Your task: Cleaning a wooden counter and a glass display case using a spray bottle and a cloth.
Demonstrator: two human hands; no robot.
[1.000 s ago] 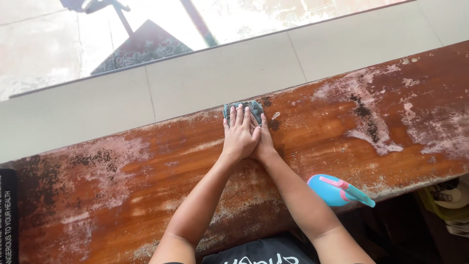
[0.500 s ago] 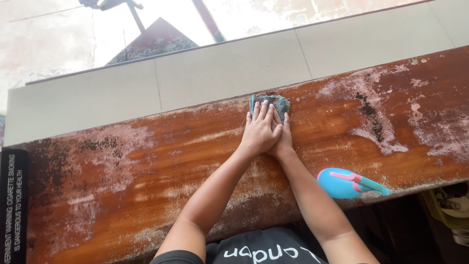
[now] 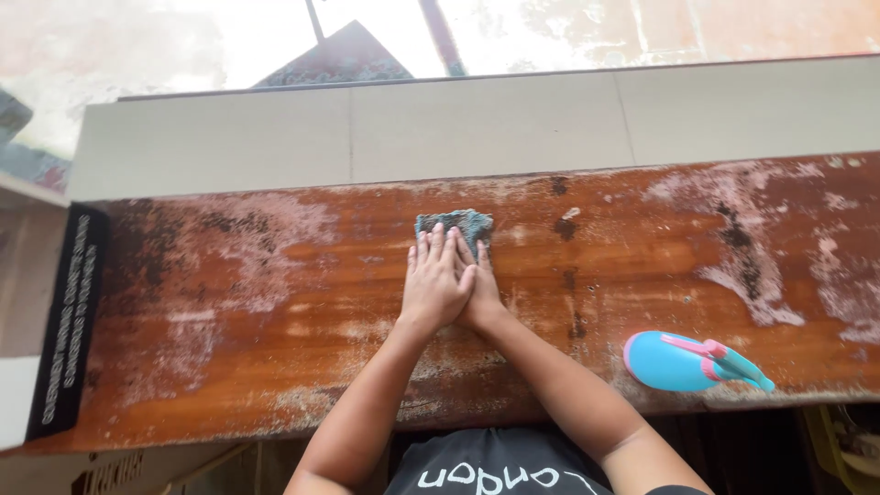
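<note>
A grey-green scrubbing cloth (image 3: 458, 224) lies on a long reddish-brown wooden board (image 3: 275, 348) stained with pale and dark mould patches. My right hand (image 3: 480, 282) lies flat on the cloth's near part. My left hand (image 3: 434, 282) rests on top of the right one, fingers stretched out together toward the far edge. Both palms press down; the cloth's far end shows past the fingertips.
A blue spray bottle (image 3: 683, 361) with a pink trigger lies on its side near the board's front edge at the right. A pale tiled ledge (image 3: 495, 124) runs along the board's far side. A black printed strip (image 3: 69, 321) covers the board's left end.
My stacked hands and the cloth stay near the board's far edge. The view has shifted, bringing the board's left end and the black strip into sight.
</note>
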